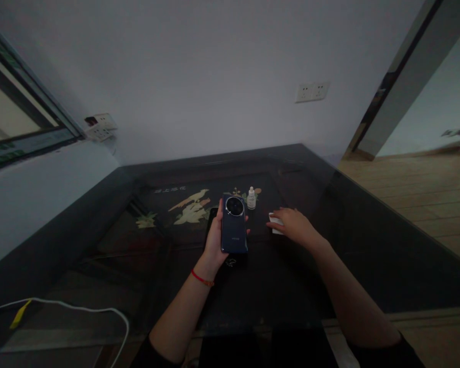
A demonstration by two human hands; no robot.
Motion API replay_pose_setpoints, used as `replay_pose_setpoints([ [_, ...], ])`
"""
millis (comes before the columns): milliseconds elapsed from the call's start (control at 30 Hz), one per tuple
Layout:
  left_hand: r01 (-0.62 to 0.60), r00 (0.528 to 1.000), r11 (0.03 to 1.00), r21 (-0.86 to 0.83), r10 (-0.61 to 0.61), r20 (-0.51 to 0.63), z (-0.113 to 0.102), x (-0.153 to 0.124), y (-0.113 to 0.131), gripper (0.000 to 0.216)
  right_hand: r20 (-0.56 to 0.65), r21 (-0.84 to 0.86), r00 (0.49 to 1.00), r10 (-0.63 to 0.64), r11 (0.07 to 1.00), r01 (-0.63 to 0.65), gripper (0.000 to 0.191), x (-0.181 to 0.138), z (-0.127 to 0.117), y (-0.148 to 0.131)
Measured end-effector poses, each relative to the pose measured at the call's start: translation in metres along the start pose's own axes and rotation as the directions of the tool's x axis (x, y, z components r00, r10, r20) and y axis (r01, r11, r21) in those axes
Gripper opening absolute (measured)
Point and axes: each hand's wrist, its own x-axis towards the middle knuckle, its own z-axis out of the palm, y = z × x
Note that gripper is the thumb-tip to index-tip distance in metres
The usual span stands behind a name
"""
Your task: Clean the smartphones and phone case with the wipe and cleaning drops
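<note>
My left hand (213, 237), with a red string bracelet at the wrist, is closed round a dark blue smartphone (233, 236). The phone's back and its large round camera ring face up at me. A flat black object (212, 213) lies partly hidden behind that hand; its kind I cannot make out. On the right, my right hand (293, 225) has its fingers closed over a small white square piece (277, 230), cloth or paper, at the tabletop. Between the hands and a little farther back stands a small white capped bottle (252, 199), upright and touched by neither hand.
The dark glossy table (283, 291) bears gold and green bird and flower decorations. A white cable (80, 308) with a yellow tag (21, 314) runs along its left front. Wall sockets (313, 92) are behind the table, and a window (19, 102) is at the left.
</note>
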Motion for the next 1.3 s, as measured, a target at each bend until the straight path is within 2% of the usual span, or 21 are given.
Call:
replay_pose_setpoints([
  [67, -0.023, 1.000, 0.996, 0.084, 0.024, -0.014, 0.001, -0.001, -0.005, 0.061, 0.017, 0.323, 0.995, 0.103, 0.941, -0.103, 0.038, 0.003, -0.004, -0.021],
  [100, -0.037, 0.999, 0.990, 0.135, 0.039, -0.016, 0.001, -0.002, -0.009, 0.063, 0.088, 0.523, 0.984, 0.155, 0.833, -0.177, 0.040, 0.004, -0.005, -0.034],
  [133, -0.054, 0.998, 0.980, 0.189, 0.057, -0.012, 0.002, -0.003, -0.013, 0.064, 0.211, 0.676, 0.965, 0.158, 0.689, -0.261, 0.044, 0.004, -0.004, -0.047],
  [167, -0.084, 0.996, 0.967, 0.239, 0.085, 0.006, 0.002, -0.003, -0.017, 0.064, 0.308, 0.763, 0.943, 0.122, 0.560, -0.322, 0.047, 0.002, -0.001, -0.060],
  [200, -0.130, 0.991, 0.952, 0.277, 0.128, 0.028, 0.002, -0.003, -0.022, 0.062, 0.361, 0.801, 0.928, 0.090, 0.480, -0.358, 0.049, 0.001, 0.001, -0.071],
  [233, -0.176, 0.984, 0.935, 0.308, 0.165, 0.060, 0.002, -0.003, -0.026, 0.059, 0.374, 0.817, 0.924, 0.082, 0.442, -0.371, 0.051, -0.001, 0.004, -0.081],
  [333, -0.263, 0.964, 0.902, 0.342, 0.233, 0.127, 0.003, -0.003, -0.035, 0.049, 0.312, 0.825, 0.946, 0.089, 0.469, -0.317, 0.045, -0.007, 0.009, -0.095],
  [467, -0.223, 0.973, 0.924, 0.310, 0.190, 0.135, 0.005, -0.006, -0.025, 0.060, 0.221, 0.810, 0.962, 0.158, 0.520, -0.271, 0.031, -0.005, 0.005, -0.089],
  [533, -0.179, 0.980, 0.923, 0.340, 0.138, 0.142, 0.001, -0.004, -0.010, 0.069, 0.189, 0.825, 0.955, 0.230, 0.490, -0.281, 0.030, -0.003, 0.001, -0.084],
  [600, -0.180, 0.981, 0.860, 0.478, 0.119, 0.155, -0.009, 0.001, 0.009, 0.068, 0.203, 0.861, 0.935, 0.292, 0.402, -0.313, 0.032, -0.001, -0.003, -0.081],
  [633, -0.191, 0.981, 0.772, 0.607, 0.144, 0.126, -0.016, 0.005, 0.018, 0.061, 0.221, 0.878, 0.925, 0.311, 0.350, -0.327, 0.034, 0.000, -0.005, -0.080],
  [667, -0.175, 0.980, 0.610, 0.773, 0.182, 0.078, -0.024, 0.010, 0.025, 0.052, 0.236, 0.890, 0.915, 0.326, 0.305, -0.338, 0.036, 0.001, -0.006, -0.079],
  [700, -0.122, 0.963, 0.369, 0.921, 0.268, 0.020, -0.032, 0.014, 0.032, 0.042, 0.248, 0.898, 0.907, 0.339, 0.272, -0.347, 0.040, 0.001, -0.007, -0.079],
  [733, -0.026, 0.926, 0.107, 0.994, 0.377, -0.016, -0.041, 0.018, 0.036, 0.036, 0.254, 0.901, 0.902, 0.349, 0.253, -0.352, 0.044, 0.001, -0.008, -0.079],
  [800, 0.089, 0.889, -0.027, 0.996, 0.452, -0.067, -0.057, 0.022, 0.040, 0.037, 0.270, 0.899, 0.895, 0.355, 0.239, -0.366, 0.050, 0.001, -0.008, -0.079],
  [833, 0.193, 0.888, -0.176, 0.965, 0.450, -0.095, -0.063, 0.023, 0.039, 0.038, 0.287, 0.895, 0.892, 0.349, 0.234, -0.380, 0.051, 0.000, -0.007, -0.079],
  [900, 0.243, 0.894, -0.225, 0.943, 0.430, -0.128, -0.070, 0.024, 0.036, 0.037, 0.329, 0.886, 0.882, 0.336, 0.214, -0.412, 0.051, 0.000, -0.005, -0.080],
  [1000, 0.251, 0.906, -0.225, 0.941, 0.398, -0.147, -0.073, 0.024, 0.031, 0.034, 0.382, 0.884, 0.860, 0.338, 0.136, -0.447, 0.049, 0.000, -0.001, -0.083],
  [1100, 0.240, 0.916, -0.172, 0.955, 0.366, -0.165, -0.071, 0.028, 0.031, 0.034, 0.420, 0.890, 0.846, 0.329, 0.036, -0.455, 0.052, 0.001, 0.003, -0.085],
  [1200, 0.204, 0.927, -0.058, 0.977, 0.333, -0.174, -0.069, 0.033, 0.030, 0.026, 0.439, 0.886, 0.842, 0.313, 0.004, -0.464, 0.064, 0.000, 0.006, -0.086],
  [1300, 0.160, 0.930, 0.114, 0.980, 0.314, -0.189, -0.065, 0.034, 0.023, 0.024, 0.411, 0.898, 0.850, 0.329, 0.017, -0.440, 0.069, -0.001, 0.007, -0.085],
])
